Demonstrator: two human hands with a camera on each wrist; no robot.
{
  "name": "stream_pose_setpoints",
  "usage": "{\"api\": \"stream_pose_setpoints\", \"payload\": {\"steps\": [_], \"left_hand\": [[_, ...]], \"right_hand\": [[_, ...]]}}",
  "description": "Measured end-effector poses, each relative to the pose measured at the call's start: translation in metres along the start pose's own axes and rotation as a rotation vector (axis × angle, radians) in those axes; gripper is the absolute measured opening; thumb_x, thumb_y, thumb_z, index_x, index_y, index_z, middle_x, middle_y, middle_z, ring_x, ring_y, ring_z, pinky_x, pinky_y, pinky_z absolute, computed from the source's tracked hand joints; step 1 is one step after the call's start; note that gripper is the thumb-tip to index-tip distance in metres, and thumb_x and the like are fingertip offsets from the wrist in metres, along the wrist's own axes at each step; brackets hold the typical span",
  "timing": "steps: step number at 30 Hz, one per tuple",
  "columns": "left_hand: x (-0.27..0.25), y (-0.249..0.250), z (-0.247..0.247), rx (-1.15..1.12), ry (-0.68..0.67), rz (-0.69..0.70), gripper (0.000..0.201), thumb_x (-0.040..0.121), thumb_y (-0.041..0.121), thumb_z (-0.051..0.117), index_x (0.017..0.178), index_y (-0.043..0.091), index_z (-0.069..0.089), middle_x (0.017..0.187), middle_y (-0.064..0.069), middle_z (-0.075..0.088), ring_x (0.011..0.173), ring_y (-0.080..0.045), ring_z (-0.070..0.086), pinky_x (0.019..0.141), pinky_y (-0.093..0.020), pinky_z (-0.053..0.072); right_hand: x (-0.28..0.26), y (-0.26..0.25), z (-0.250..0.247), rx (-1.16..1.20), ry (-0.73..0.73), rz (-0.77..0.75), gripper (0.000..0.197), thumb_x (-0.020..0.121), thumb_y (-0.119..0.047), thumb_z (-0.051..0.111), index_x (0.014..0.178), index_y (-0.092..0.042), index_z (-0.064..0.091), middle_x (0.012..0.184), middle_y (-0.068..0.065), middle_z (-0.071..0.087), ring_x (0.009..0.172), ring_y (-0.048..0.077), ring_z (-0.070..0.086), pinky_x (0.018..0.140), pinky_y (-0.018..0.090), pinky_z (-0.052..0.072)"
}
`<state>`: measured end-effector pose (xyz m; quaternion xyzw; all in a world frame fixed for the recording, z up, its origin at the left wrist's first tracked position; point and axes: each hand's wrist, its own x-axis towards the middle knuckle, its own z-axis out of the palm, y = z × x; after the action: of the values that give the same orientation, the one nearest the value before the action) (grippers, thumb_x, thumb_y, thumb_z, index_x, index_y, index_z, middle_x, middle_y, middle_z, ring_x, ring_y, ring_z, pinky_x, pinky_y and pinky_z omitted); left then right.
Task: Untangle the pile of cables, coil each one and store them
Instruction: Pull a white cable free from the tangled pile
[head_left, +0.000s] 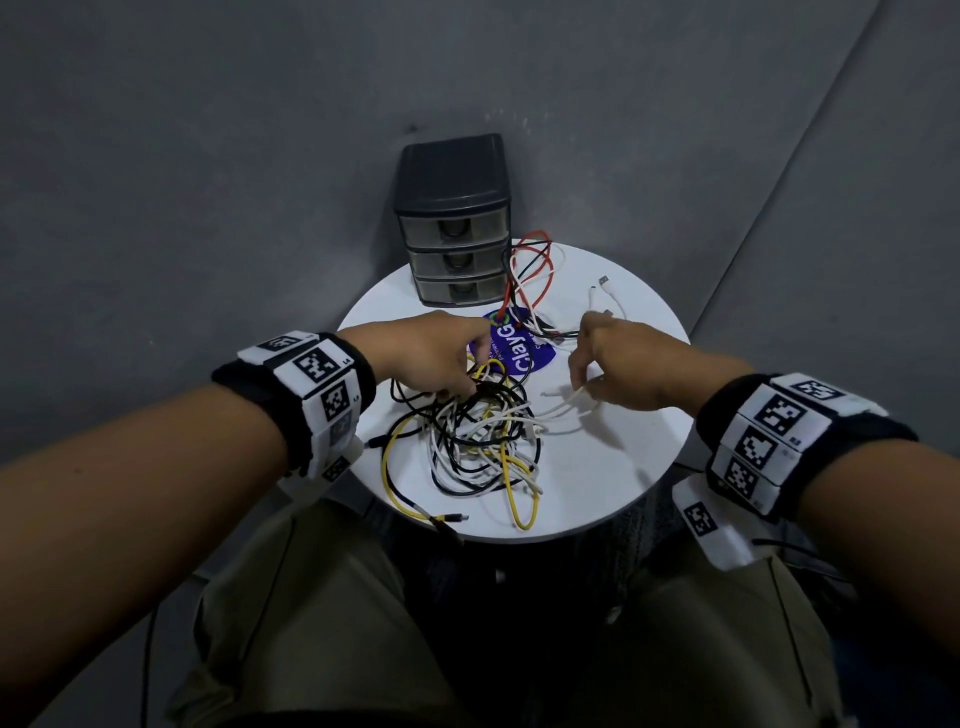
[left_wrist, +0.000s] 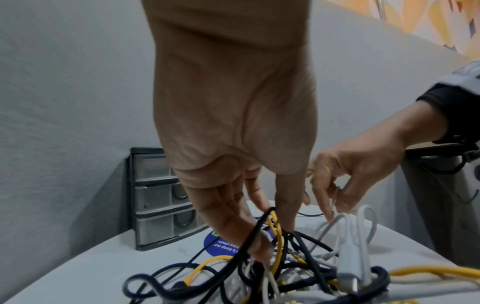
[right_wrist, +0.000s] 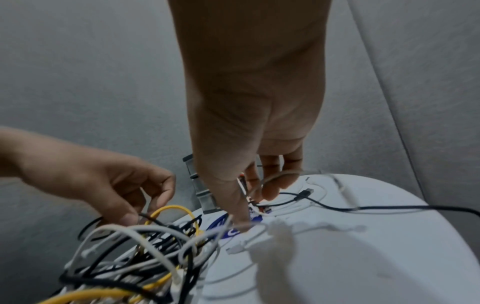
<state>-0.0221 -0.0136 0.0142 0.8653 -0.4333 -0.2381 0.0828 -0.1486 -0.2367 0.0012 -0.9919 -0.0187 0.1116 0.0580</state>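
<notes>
A tangle of black, white and yellow cables (head_left: 478, 441) lies in the middle of the round white table (head_left: 623, 467). My left hand (head_left: 462, 389) sits on the top of the tangle. Its curled fingers (left_wrist: 257, 246) hold a black cable (left_wrist: 262, 222) that loops over them, next to a yellow strand. My right hand (head_left: 579, 387) is just right of the pile and pinches a white cable (head_left: 558, 410), drawn out sideways from the tangle. In the right wrist view this white cable (right_wrist: 280, 174) loops round the fingers, blurred.
A dark three-drawer unit (head_left: 452, 223) stands at the table's far edge, drawers closed. Red, black and white cables (head_left: 530, 275) lie beside it, with a white USB cable (head_left: 602, 296) further right. A blue sticker (head_left: 519, 348) is under the hands. My knees are below the near edge.
</notes>
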Motion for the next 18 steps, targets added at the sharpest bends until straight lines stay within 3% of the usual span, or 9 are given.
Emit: {"api": "stream_pose_setpoints", "payload": {"steps": [2,4,7,10,13,16,18], "left_hand": [[0.0,-0.003,0.001,0.043,-0.012,-0.047,0.021,0.089,0.032,0.075,0.096,0.026,0.056,0.09,0.001,0.069,0.085,-0.019,0.062,0.075,-0.035,0.051],[0.0,-0.004,0.003,0.061,-0.029,-0.076,0.017,0.091,0.035,0.073,0.094,0.023,0.061,0.086,0.002,0.068,0.084,-0.018,0.062,0.069,-0.032,0.048],[-0.001,-0.006,0.008,0.04,-0.066,-0.103,0.017,0.093,0.036,0.071,0.093,0.021,0.063,0.087,-0.001,0.066,0.081,-0.022,0.065,0.064,-0.029,0.047],[-0.003,-0.007,0.01,-0.024,-0.082,-0.13,0.018,0.093,0.032,0.071,0.098,0.016,0.063,0.085,-0.003,0.068,0.075,-0.021,0.067,0.07,-0.037,0.059],[-0.004,-0.008,0.011,-0.08,-0.109,-0.128,0.017,0.094,0.029,0.07,0.098,0.015,0.061,0.079,-0.001,0.068,0.074,-0.021,0.067,0.075,-0.038,0.06],[-0.006,-0.009,0.009,-0.06,-0.137,-0.12,0.025,0.095,0.043,0.067,0.097,0.02,0.058,0.087,0.0,0.065,0.077,-0.02,0.06,0.069,-0.034,0.051],[-0.006,-0.01,0.008,-0.074,-0.18,-0.131,0.04,0.091,0.06,0.064,0.098,0.022,0.056,0.098,-0.002,0.064,0.08,-0.02,0.057,0.072,-0.034,0.045]], "right_hand": [[0.003,-0.004,0.006,-0.011,-0.068,-0.034,0.009,0.09,-0.024,0.071,0.097,-0.025,0.077,0.096,-0.004,0.052,0.096,0.022,0.058,0.08,0.032,0.048],[0.006,-0.011,0.011,0.005,-0.146,-0.031,0.006,0.09,-0.028,0.069,0.092,-0.026,0.075,0.087,-0.007,0.059,0.091,0.019,0.057,0.074,0.029,0.043],[0.009,-0.022,0.016,0.065,-0.228,0.01,0.007,0.087,-0.03,0.067,0.081,-0.028,0.068,0.083,-0.007,0.065,0.086,0.018,0.057,0.077,0.031,0.049],[0.012,-0.031,0.022,0.12,-0.242,0.012,0.016,0.091,-0.029,0.062,0.09,-0.019,0.074,0.089,-0.002,0.07,0.088,0.019,0.061,0.077,0.032,0.049],[0.015,-0.035,0.028,0.159,-0.207,-0.012,0.013,0.091,-0.02,0.061,0.085,-0.016,0.072,0.081,-0.005,0.067,0.08,0.017,0.057,0.067,0.027,0.044],[0.017,-0.032,0.028,0.178,-0.204,-0.016,0.013,0.09,-0.015,0.062,0.083,-0.021,0.072,0.081,-0.008,0.067,0.077,0.012,0.056,0.067,0.024,0.043],[0.017,-0.027,0.026,0.181,-0.205,-0.009,0.016,0.091,-0.015,0.062,0.081,-0.025,0.069,0.077,-0.013,0.066,0.076,0.009,0.056,0.066,0.022,0.042]]}}
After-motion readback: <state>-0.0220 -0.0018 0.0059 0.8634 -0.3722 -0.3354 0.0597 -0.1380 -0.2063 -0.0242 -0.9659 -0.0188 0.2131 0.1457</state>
